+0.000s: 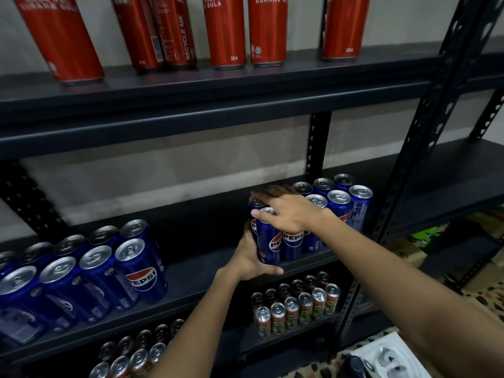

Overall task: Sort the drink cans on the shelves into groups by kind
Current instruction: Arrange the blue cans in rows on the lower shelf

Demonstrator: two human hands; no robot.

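Sorting looks mostly done, judging by layout. Top shelf (pixel 245 85): red cans (pixel 226 31) only, loosely spaced, two touching at left-centre. Middle shelf (pixel 191 279): blue Pepsi only, but split into two clusters, the left cluster (pixel 90 274) and the right cluster (pixel 335 205), well apart with bare shelf between. Lower shelf: green-and-red cans (pixel 297 306) at right, a similar batch (pixel 133 356) at bottom left, labels too small to read.

Step in hand: squaring up the near-left corner of the right Pepsi cluster. Left hand (pixel 249 259) wraps the side of the front Pepsi can (pixel 268 241), thumb along its base, fingers curled round the body. Right hand (pixel 286 208) lies flat across the tops of that can and its neighbours, fingers straight, pressing down rather than gripping.

Left to do, as a judgement: merge the two Pepsi clusters or accept them as one kind, and check the lower-shelf batches match.

Room: front can sits close to the shelf's front edge, so pushing should go back or right, not forward. Bare shelf to the left gives free slide room. Upright post (pixel 317 143) behind, frame post (pixel 425 132) bounding the right side. Headroom under the top shelf is ample.
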